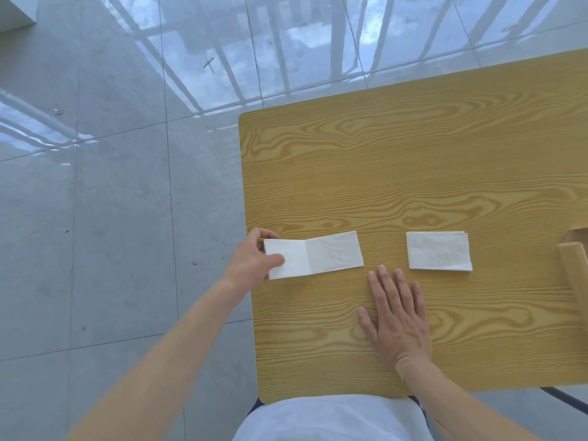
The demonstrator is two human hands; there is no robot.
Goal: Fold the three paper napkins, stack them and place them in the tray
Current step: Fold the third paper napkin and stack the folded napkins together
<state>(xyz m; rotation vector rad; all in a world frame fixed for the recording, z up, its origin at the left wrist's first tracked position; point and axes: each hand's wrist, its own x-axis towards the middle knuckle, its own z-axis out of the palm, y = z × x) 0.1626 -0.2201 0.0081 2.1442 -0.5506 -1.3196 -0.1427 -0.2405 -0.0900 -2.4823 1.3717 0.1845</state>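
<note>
The table (413, 173) is honey-yellow with darker brown wood-grain swirls and long streaks, and the tray (577, 268) at its three o'clock edge shows the same pale wood tone. Both the long napkin (321, 254) at nine o'clock and the folded stack (439, 255) toward three o'clock are plain white with faint embossing. The floor (111, 218) is glossy grey tile crossed by bluish-white striped reflections.

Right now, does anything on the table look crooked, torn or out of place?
Nothing looks damaged or spilled. The long napkin lies slightly askew, its left end pinched by the left hand. The folded stack has slightly uneven right edges. The right hand rests flat on the table.
</note>
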